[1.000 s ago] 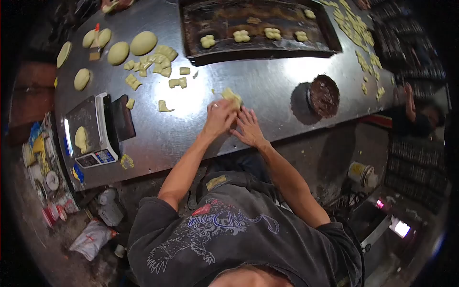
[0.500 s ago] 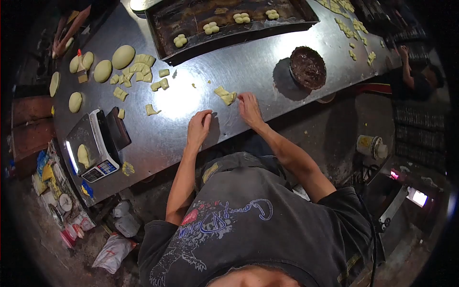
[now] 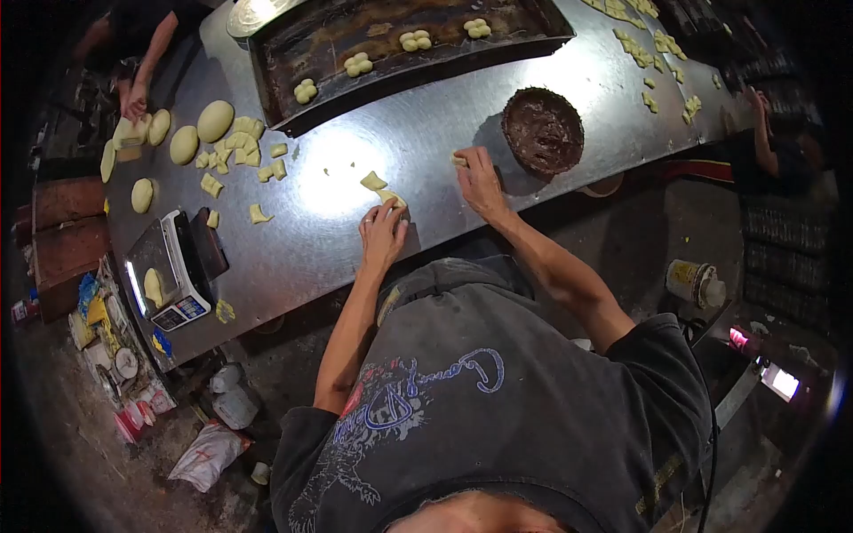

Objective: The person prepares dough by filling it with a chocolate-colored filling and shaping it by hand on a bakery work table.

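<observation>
Dough piece (image 3: 393, 199) under the fingers of the left hand (image 3: 382, 235), mostly covered; cannot tell whether pinched or only pressed. Touching its far end, a flat dough scrap (image 3: 373, 181). To the right, a small dough lump (image 3: 458, 161) gripped at the fingertips of the right hand (image 3: 480, 186). Judged from this, in hand: single pieces being handled apart, one at each hand. Best met with light, even fingers, soft dough being likely to stretch or stick.

Just beyond the right hand, a bowl (image 3: 544, 131) of dark brown paste. Farther off, a baking tray (image 3: 306, 58) with four dough clusters in a row. To the left, loose cut pieces (image 3: 240, 142), then rounded dough balls (image 3: 215, 121); at the near left, a digital scale (image 3: 178, 266) with dough on its plate. All on a shiny metal counter (image 3: 302, 258).

At the far left, a co-worker's hand (image 3: 135, 102) by more dough; at the right edge, another person's arm (image 3: 761, 133). On the dim floor, a bucket (image 3: 689, 280) to the right and a white sack (image 3: 209, 455) at the near left.
</observation>
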Demonstrator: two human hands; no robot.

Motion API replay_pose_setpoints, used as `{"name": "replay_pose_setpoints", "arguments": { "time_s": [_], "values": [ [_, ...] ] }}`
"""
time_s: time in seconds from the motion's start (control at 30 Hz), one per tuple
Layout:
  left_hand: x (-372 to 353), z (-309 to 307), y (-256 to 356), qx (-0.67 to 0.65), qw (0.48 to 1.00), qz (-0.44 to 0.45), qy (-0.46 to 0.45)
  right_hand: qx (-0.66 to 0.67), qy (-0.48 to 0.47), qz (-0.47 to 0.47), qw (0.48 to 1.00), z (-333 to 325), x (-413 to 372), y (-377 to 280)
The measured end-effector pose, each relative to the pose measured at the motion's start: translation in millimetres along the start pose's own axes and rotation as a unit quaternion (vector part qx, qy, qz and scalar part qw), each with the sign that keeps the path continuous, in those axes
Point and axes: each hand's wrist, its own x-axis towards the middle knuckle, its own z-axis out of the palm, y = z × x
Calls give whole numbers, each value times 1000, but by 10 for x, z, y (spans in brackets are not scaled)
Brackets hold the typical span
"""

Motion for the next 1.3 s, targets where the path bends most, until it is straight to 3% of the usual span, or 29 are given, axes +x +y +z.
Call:
{"name": "replay_pose_setpoints", "arguments": {
  "time_s": [0.03, 0.13, 0.23, 0.33, 0.43, 0.53, 0.63, 0.7, 0.77, 0.83, 0.87, 0.97, 1.0, 1.07, 1.1, 1.13, 1.23, 1.3],
  "values": [
    [6, -1, 24, -5, 1000, -4, 4, 4, 49, -26, 998, -21, -24, -69],
    [90, -135, 145, -90, 996, -23, 15, -27, -94, -137, 986, 72, -262, -102],
    [85, -238, 270, -197, 976, -76, 47, -111, -168, -150, 968, 218, -398, -12],
    [-39, -359, 372, -309, 939, -127, 82, -79, -176, -26, 981, 298, -261, -127],
    [-76, -593, 478, -387, 904, -157, 91, -120, -187, -21, 975, 472, -291, -97],
    [-152, -795, 410, -443, 877, -171, 73, -57, -253, 49, 965, 536, -139, -77],
    [-156, -906, 451, -494, 833, -163, 192, 135, -269, 103, 948, 514, -25, -586],
    [-88, -977, 395, -505, 823, -151, 212, 314, -308, 189, 878, 537, -57, -1104],
    [26, -999, 450, -536, 805, -140, 209, 340, -255, 9, 905, 500, -140, -1629],
    [156, -1177, 614, -681, 684, -183, 187, 268, -147, -76, 949, 548, -215, -1832],
    [209, -1214, 616, -733, 621, -215, 173, 247, -143, -61, 956, 497, -191, -1850],
    [187, -1287, 922, -721, 667, -160, 101, 148, -68, -54, 985, 332, -75, -1758],
    [174, -1380, 1158, -679, 714, -129, 107, 214, -33, -9, 976, 223, -36, -1805],
    [246, -1323, 1217, -480, 859, 62, 169, 424, -52, 148, 892, 45, 38, -1795],
    [286, -1295, 1247, -362, 898, 157, 196, 520, -60, 221, 823, -51, 80, -1796],
    [339, -1285, 1307, -224, 907, 243, 260, 534, -45, 239, 810, -185, 107, -1856],
    [490, -1274, 1348, -133, 886, 389, 217, 640, -62, 276, 715, -339, 26, -1811],
    [618, -1133, 1450, -197, 873, 383, 228, 682, -73, 318, 655, -480, -25, -1725]
  ]
}}
